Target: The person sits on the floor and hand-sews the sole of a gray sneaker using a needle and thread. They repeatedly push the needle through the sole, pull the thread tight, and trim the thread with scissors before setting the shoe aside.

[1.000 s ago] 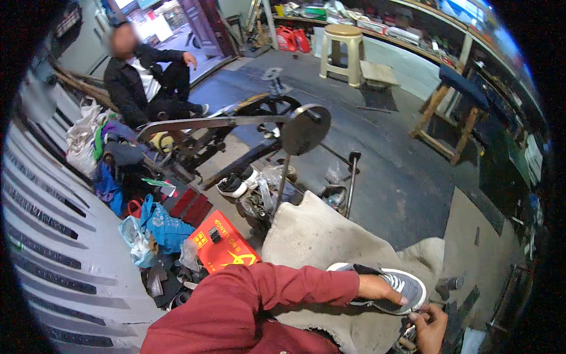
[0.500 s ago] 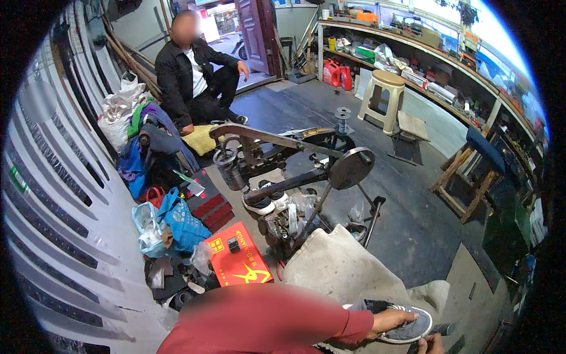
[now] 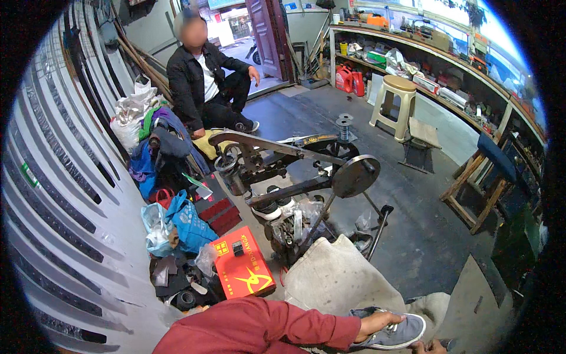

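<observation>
A grey canvas shoe (image 3: 396,331) with a white sole and white laces lies on its side at the lower right, toe pointing right. My left hand (image 3: 378,322) reaches across from a red sleeve and grips the shoe over its laced upper. Below the toe, close to the sole edge, my right hand (image 3: 429,347) is partly cut off by the lower edge, its fingers curled. A short dark cylinder, perhaps a tool handle, shows beside it; what the fingers hold is hidden. Beneath the shoe, a beige cloth (image 3: 342,280) is spread.
A black cast-iron shoe-stitching machine (image 3: 306,168) stands ahead, with sneakers (image 3: 273,206) beneath it. An orange-red box (image 3: 244,262) and bags (image 3: 188,224) lie to the left. Another person (image 3: 206,76) crouches behind. Stools (image 3: 394,103) and cluttered shelves line the right.
The whole view has shifted, so the room sits slightly further right and lower. My left hand keeps its grip on the shoe; my right hand now shows lower, nearer the bottom edge.
</observation>
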Demonstrator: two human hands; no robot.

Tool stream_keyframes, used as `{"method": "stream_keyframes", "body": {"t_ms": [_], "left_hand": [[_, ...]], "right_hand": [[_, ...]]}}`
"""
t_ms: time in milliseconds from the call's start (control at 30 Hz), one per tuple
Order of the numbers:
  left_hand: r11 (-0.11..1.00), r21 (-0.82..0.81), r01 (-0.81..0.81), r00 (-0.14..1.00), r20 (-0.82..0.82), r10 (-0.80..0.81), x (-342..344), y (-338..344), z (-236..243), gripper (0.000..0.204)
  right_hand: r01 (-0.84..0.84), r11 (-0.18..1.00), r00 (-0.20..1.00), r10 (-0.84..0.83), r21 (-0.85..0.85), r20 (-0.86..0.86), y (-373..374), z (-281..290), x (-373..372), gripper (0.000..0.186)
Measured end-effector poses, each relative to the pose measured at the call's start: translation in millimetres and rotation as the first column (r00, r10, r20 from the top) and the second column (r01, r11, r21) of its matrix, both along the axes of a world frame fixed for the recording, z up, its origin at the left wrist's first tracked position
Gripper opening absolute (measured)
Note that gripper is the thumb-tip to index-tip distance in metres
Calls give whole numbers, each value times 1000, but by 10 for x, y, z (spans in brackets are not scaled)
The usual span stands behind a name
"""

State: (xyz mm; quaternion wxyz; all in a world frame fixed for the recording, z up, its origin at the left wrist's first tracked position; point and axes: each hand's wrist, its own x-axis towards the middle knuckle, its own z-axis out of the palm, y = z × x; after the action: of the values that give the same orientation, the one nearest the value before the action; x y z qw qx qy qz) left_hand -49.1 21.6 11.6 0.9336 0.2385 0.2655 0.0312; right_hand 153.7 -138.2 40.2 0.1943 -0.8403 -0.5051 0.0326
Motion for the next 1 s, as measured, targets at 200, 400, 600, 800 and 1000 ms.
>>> {"method": "stream_keyframes", "body": {"t_ms": [200,400,600,800,1000], "left_hand": [[999,33,-24,999,24,23,24,-6,-105,40],[999,52,7,1000,-20,-6,62,-92,-88,42],[999,-46,-11,1000,8,12,60,-112,-34,40],[998,26,-66,994,-88,68,102,-194,-68,35],[999,-48,17,975,-220,-27,-352,-62,255,32]], "right_hand": [[26,969,947,55,244,-317,-551,-310,213,27],[270,895,242,293,354,-925,-618,-46,-358,80],[968,241,-13,343,74,-939,-692,138,-47,39],[240,608,946,27,757,-323,-955,-81,-97,33],[404,867,749,-132,290,-649,-86,-249,-460,42]]}}
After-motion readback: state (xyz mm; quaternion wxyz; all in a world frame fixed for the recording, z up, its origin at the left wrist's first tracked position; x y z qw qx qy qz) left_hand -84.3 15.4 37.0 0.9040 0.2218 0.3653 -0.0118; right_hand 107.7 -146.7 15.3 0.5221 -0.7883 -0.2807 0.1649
